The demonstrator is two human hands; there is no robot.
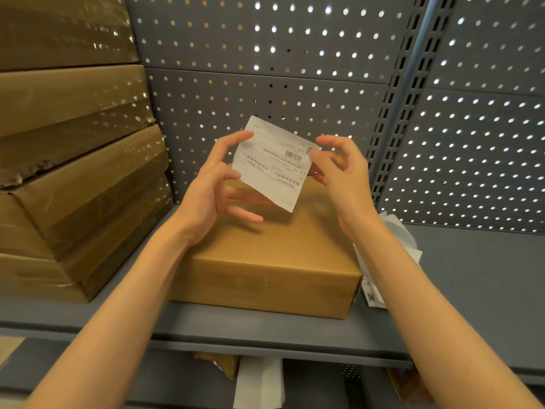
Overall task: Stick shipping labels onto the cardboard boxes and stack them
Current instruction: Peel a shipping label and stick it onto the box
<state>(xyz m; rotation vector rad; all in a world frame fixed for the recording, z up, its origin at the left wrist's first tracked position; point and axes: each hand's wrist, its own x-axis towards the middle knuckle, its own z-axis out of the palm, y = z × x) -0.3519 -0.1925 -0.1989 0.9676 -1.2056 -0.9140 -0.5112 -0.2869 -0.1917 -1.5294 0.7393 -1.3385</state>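
A white shipping label [272, 160] with a barcode and printed text hangs in the air above a flat brown cardboard box [265, 261] on the grey shelf. My left hand [215, 184] pinches the label's left edge between thumb and fingers. My right hand [339, 169] pinches its right edge near the barcode. Both hands are well above the box top and touch nothing else. The label is tilted, its lower corner pointing down toward the box.
A stack of plastic-wrapped cardboard boxes [76, 178] fills the shelf's left side. Loose white label sheets [392, 246] lie right of the box. A grey pegboard wall [295, 69] stands behind. The shelf's front edge [265, 340] runs below; more paper and cardboard sit on the lower shelf.
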